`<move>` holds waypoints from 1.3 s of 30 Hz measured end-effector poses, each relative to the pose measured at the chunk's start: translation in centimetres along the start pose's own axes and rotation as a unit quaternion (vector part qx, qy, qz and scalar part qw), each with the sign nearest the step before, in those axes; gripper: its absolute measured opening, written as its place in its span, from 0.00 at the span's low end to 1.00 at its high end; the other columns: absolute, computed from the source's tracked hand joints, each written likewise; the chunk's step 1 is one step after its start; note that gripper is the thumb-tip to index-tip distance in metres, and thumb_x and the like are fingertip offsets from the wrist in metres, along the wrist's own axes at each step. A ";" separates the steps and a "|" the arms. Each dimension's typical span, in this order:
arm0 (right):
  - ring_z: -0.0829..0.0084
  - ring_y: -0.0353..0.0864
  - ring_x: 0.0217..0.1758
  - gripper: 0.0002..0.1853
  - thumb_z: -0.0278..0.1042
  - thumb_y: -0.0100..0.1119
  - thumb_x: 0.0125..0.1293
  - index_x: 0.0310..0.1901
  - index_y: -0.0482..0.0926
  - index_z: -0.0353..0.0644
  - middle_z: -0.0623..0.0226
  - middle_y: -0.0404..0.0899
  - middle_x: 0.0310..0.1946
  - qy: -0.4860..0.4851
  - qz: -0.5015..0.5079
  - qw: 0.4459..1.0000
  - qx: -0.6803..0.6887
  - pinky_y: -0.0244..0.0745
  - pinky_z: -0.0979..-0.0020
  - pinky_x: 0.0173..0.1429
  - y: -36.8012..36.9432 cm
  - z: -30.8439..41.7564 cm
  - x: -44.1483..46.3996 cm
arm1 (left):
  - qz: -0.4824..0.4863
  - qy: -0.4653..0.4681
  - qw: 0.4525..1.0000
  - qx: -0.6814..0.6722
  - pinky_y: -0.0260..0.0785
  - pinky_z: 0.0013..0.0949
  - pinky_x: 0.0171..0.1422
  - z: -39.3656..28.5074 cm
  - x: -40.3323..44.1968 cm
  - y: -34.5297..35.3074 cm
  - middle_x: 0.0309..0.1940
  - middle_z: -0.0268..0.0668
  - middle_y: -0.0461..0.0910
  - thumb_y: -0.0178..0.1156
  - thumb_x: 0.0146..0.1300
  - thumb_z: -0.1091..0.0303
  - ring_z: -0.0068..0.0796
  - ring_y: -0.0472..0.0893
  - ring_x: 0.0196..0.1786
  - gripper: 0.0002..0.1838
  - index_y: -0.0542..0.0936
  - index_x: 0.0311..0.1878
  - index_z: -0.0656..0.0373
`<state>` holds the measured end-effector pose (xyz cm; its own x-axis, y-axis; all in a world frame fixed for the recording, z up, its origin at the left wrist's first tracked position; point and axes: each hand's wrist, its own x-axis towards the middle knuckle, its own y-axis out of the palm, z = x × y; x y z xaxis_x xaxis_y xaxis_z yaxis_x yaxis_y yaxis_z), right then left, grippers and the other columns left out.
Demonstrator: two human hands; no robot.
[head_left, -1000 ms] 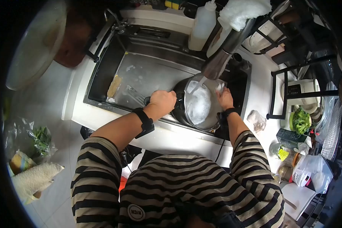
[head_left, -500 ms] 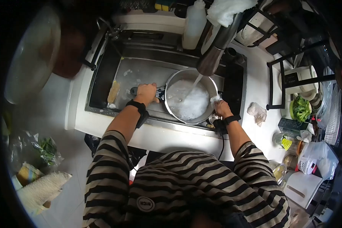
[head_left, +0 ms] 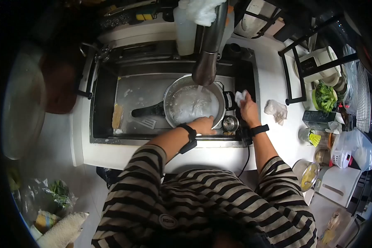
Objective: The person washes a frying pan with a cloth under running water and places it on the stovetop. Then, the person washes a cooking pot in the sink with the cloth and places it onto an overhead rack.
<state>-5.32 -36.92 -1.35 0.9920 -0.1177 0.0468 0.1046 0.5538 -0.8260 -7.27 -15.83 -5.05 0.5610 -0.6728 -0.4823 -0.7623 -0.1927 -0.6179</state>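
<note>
A metal pot (head_left: 168, 96) with a long black handle (head_left: 149, 110) on its left and a short black one on its right stands in the sink (head_left: 130, 93). Foamy water fills part of it, and the faucet (head_left: 204, 70) runs into it. My left hand (head_left: 202, 125) is closed over the pot's near rim; some of its fingers are hidden. To the right of the pot, my right hand (head_left: 249, 110) grips a white wad of cloth or scrubber (head_left: 240, 98), clear of the pot. A slotted turner (head_left: 146, 122) lies under the long handle. Below the short handle sits a round metal strainer (head_left: 230, 123).
A yellowish scrubbing pad (head_left: 117, 116) lies at the sink's left. On the right counter are a crumpled white cloth (head_left: 276, 111), a black rack (head_left: 291, 78) and green leafy vegetables (head_left: 325, 99). A large plastic bottle (head_left: 185, 33) stands behind the sink.
My left hand has left the long handle and moved right to the pot's near rim. My right hand, with the white wad, has come off the pot's right side. The view has shifted.
</note>
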 end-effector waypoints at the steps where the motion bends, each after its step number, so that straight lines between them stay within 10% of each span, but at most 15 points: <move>1: 0.45 0.76 0.38 0.18 0.27 0.49 0.57 0.51 0.71 0.38 0.44 0.77 0.35 -0.003 0.009 1.000 0.016 0.71 0.55 0.41 0.1 0.6 -0.1 | -0.003 -0.003 1.000 0.006 0.69 0.43 0.49 -0.5 0.5 0.3 0.37 0.55 0.77 0.58 0.52 0.61 0.51 0.77 0.43 0.26 0.67 0.46 0.73; 3: 0.50 0.72 0.37 0.21 0.25 0.50 0.56 0.54 0.67 0.39 0.50 0.74 0.30 -0.175 0.016 0.983 -0.058 0.69 0.59 0.43 2.5 -1.1 -0.4 | -0.022 0.024 0.999 0.033 0.69 0.45 0.46 -0.5 1.5 1.7 0.34 0.57 0.76 0.54 0.52 0.68 0.54 0.77 0.41 0.21 0.65 0.45 0.74; 8: 0.55 0.67 0.47 0.21 0.22 0.49 0.51 0.50 0.74 0.43 0.56 0.69 0.42 -0.152 0.148 0.975 -0.071 0.68 0.60 0.51 3.9 0.2 -1.9 | -0.024 0.083 0.995 0.057 0.69 0.47 0.42 0.6 -0.5 0.9 0.30 0.58 0.76 0.50 0.49 0.77 0.54 0.78 0.38 0.17 0.67 0.45 0.73; 19: 0.56 0.72 0.42 0.10 0.26 0.46 0.52 0.32 0.77 0.32 0.54 0.76 0.41 -0.252 -0.062 0.964 -0.057 0.67 0.61 0.47 5.0 9.7 0.4 | -0.225 0.001 0.974 -0.029 0.68 0.42 0.41 2.5 -7.6 -10.5 0.32 0.53 0.77 0.58 0.54 0.69 0.50 0.78 0.38 0.13 0.76 0.41 0.65; 25: 0.53 0.68 0.51 0.11 0.18 0.49 0.54 0.40 0.74 0.33 0.53 0.72 0.47 -0.226 -0.022 0.950 0.217 0.65 0.63 0.56 3.5 12.9 -2.7 | -0.278 0.012 0.949 -0.149 0.67 0.33 0.42 5.7 -8.2 -11.3 0.29 0.48 0.79 0.58 0.54 0.70 0.32 0.78 0.33 0.13 0.76 0.39 0.70; 27: 0.50 0.68 0.52 0.12 0.20 0.48 0.57 0.45 0.72 0.34 0.51 0.70 0.50 -0.180 -0.059 0.943 0.273 0.64 0.61 0.58 5.3 14.3 -3.8 | -0.294 0.017 0.937 -0.189 0.67 0.34 0.41 6.2 -7.3 -10.7 0.31 0.50 0.79 0.57 0.53 0.70 0.40 0.78 0.35 0.12 0.77 0.39 0.68; 31: 0.50 0.53 0.65 0.21 0.21 0.45 0.59 0.56 0.63 0.36 0.48 0.59 0.60 -0.232 -0.011 0.971 0.055 0.49 0.62 0.68 6.2 15.0 -4.9 | -0.316 -0.001 0.897 -0.310 0.67 0.33 0.38 4.6 -7.0 -10.2 0.28 0.51 0.78 0.56 0.54 0.69 0.43 0.78 0.32 0.11 0.77 0.36 0.67; 37: 0.51 0.61 0.61 0.17 0.25 0.48 0.58 0.51 0.67 0.35 0.48 0.65 0.54 -0.186 -0.122 0.974 0.053 0.53 0.56 0.65 8.1 14.4 -4.7 | -0.382 -0.055 0.889 -0.246 0.68 0.38 0.37 6.6 -3.9 -9.1 0.28 0.51 0.78 0.56 0.56 0.62 0.46 0.79 0.33 0.16 0.76 0.40 0.66; 39: 0.54 0.57 0.65 0.19 0.28 0.49 0.59 0.53 0.67 0.38 0.54 0.63 0.57 -0.254 0.013 0.965 0.069 0.49 0.54 0.67 5.8 15.2 -6.9 | -0.412 -0.067 0.889 -0.187 0.68 0.41 0.38 6.4 -3.6 -9.9 0.28 0.51 0.78 0.56 0.56 0.57 0.48 0.79 0.35 0.19 0.76 0.41 0.65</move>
<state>-10.46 -20.37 2.03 0.8978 0.2970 0.3252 0.0531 0.6600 -0.7493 0.27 -6.93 -1.16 0.9932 -0.1071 -0.0456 -0.1143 -0.8216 -0.5585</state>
